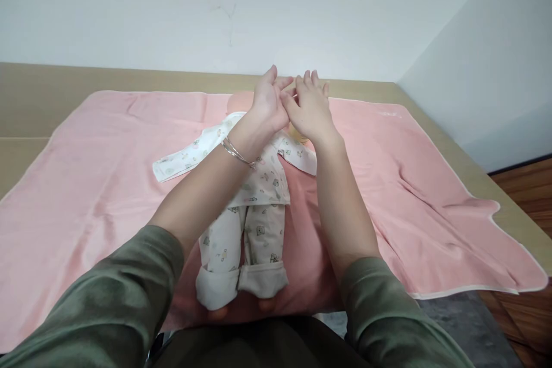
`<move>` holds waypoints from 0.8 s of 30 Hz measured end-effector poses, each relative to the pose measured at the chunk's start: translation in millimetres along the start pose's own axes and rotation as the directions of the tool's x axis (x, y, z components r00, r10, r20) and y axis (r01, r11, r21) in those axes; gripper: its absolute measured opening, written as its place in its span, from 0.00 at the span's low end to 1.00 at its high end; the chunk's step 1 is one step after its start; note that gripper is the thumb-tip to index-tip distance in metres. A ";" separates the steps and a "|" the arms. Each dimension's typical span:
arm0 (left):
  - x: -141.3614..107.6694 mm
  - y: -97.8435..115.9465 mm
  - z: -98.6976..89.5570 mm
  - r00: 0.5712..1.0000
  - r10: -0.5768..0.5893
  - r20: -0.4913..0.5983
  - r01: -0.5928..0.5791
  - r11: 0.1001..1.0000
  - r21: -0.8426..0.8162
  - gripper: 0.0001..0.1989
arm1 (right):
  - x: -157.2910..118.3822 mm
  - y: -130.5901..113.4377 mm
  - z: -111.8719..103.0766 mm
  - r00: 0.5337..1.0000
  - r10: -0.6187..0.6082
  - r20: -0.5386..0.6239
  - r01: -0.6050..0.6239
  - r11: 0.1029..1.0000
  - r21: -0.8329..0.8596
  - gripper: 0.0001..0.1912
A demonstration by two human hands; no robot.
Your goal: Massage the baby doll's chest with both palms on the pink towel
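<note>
My left hand [269, 100], palm turned up with fingers stretched out, is raised over the upper body of a doll. My right hand [311, 106] is beside it, back upward and fingers apart; the two hands meet or overlap at the fingers. Neither shows anything held. Below lies the doll in a white patterned long-sleeved top [267, 181] and matching trousers [261, 236] with turned-up cuffs. Its feet [266, 303] peek out at the near end. Part of its head [238, 102] shows behind my left wrist. Something yellowish [296, 134] is mostly hidden below my right hand.
A pink cloth [107, 167] with pale edging spreads under the doll over a light wooden table [26, 92]. It is wrinkled at the right and hangs past the near edge. A white wall [172, 23] stands behind, another at the right.
</note>
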State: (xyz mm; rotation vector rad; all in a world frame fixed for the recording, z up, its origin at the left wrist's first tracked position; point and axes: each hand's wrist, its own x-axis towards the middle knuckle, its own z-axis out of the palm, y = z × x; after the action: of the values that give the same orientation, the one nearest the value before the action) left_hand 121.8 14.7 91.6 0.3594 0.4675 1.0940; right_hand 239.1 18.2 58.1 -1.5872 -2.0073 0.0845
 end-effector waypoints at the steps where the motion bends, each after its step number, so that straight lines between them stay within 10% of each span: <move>1: -0.2 -0.1 1.3 0.999 -0.037 0.000 0.037 0.999 -0.011 0.29 | 0.1 -0.8 0.8 1.000 0.000 0.016 0.000 1.000 -0.009 0.37; 10: -15.9 2.6 -6.0 0.988 -0.153 0.013 0.154 0.987 -0.047 0.31 | -4.3 -10.8 5.0 0.998 0.040 0.040 -0.033 0.985 -0.168 0.40; 16: -83.0 20.6 -18.8 0.984 -0.083 -0.160 0.084 0.996 0.002 0.34 | -9.7 -16.7 3.8 0.998 0.043 0.039 -0.032 0.966 -0.256 0.40; 24: -165.0 36.4 -19.1 0.991 -0.022 -0.132 0.028 0.999 0.045 0.32 | -10.9 -11.9 12.0 0.997 0.067 0.031 -0.053 0.946 -0.321 0.39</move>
State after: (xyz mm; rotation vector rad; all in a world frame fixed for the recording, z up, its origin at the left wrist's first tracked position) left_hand 21.5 -118.8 123.9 0.3227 0.6134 1.0876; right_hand 224.5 8.3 48.4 -1.8594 -2.0853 -0.1975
